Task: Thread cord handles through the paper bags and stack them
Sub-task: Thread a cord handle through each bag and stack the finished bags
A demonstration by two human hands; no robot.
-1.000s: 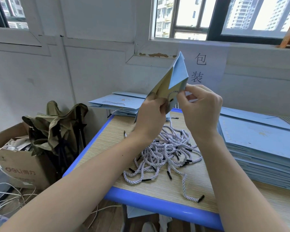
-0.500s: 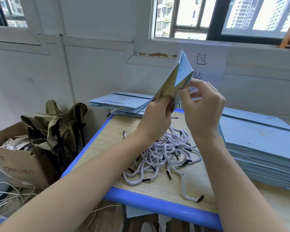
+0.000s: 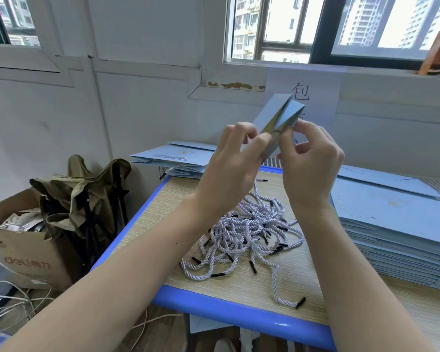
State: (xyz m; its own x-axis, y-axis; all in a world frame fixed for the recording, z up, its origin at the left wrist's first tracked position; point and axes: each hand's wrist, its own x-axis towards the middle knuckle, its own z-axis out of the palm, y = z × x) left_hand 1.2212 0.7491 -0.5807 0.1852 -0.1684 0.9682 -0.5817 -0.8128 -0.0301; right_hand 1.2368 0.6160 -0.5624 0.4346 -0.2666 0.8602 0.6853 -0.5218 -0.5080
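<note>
I hold a light blue paper bag (image 3: 281, 115) up in front of me, tilted, its top edges spread apart. My left hand (image 3: 235, 163) pinches its left edge. My right hand (image 3: 309, 156) pinches the right edge near a thin cord end. On the table below lies a heap of white twisted cords (image 3: 249, 235) with black tips. A tall stack of flat blue bags (image 3: 396, 224) sits at the right. A smaller stack of bags with cord handles (image 3: 174, 160) lies at the far left corner.
The wooden table has a blue rim (image 3: 229, 312). To its left stand a folded olive chair (image 3: 87, 196) and a cardboard box (image 3: 23, 255) with loose wires on the floor. A paper sign (image 3: 302, 92) hangs on the wall under the window.
Both hands have lifted the bag higher and turned it, so its open top now faces more toward me. My left fingers have shifted their pinch on the bag's edge.
</note>
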